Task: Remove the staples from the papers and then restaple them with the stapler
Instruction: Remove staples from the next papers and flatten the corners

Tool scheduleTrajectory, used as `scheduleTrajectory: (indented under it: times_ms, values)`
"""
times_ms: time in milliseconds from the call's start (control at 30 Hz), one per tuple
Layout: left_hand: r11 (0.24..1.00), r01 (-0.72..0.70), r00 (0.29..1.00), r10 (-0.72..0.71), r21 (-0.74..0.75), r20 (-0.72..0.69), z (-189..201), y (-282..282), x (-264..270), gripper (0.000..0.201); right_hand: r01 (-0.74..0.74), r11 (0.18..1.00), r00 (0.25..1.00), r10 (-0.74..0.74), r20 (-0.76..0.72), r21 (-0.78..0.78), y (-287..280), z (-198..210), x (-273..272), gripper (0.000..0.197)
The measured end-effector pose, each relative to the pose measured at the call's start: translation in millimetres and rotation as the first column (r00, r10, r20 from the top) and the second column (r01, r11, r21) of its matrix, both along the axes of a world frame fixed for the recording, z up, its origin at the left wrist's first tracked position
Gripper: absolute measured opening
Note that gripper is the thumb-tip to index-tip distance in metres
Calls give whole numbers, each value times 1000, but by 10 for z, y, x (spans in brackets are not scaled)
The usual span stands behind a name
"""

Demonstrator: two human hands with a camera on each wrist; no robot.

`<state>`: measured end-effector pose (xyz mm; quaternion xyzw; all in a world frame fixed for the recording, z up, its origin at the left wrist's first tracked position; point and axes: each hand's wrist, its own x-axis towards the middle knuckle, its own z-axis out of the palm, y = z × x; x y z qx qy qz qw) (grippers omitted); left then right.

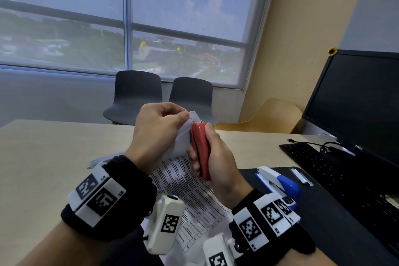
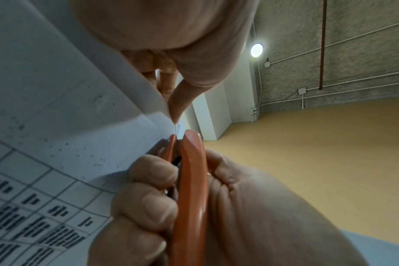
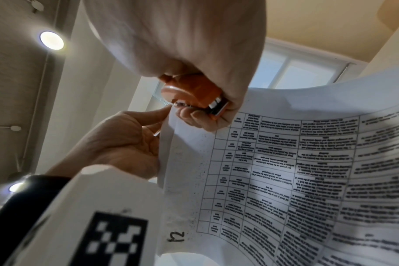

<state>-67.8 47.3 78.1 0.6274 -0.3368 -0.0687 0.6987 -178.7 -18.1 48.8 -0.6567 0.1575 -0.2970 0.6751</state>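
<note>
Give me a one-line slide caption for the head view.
Left hand pinches the corner of the printed papers while the right hand grips a red stapler at that corner; blue-and-white stapler lies on the desk.

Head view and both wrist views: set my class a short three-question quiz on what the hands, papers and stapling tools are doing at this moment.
1. True or false: the blue and white stapler is in the right hand.
2. Which hand pinches the corner of the papers? A) left hand B) right hand C) neither
3. Fill in: the right hand grips a red ____ whose tip meets the pinched corner.

Key
1. False: it lies on the dark mat, apart from both hands.
2. A
3. staple remover
</note>
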Motion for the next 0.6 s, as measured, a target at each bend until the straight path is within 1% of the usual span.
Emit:
scheduleTrajectory:
  times_ms: [133,300,467,600]
  values:
    - [1000,17,1000,-18,16,17,7,9,-4,16,-14,999,1000,14,-9,-44,-2,6,-25,50]
    - [1000,12,994,-13,14,106,7,-10,-34,14,15,996,1000,-15,4,-91,0,16,-33,49]
    - [1000,16,983,-15,-6,185,-3,-23,-29,12,31,997,999,-28,38,-73,5,30,-28,45]
    - [1000,15,961,-16,7,276,0,-27,0,11,69,995,997,-68,21,-74,-13,67,-40,42]
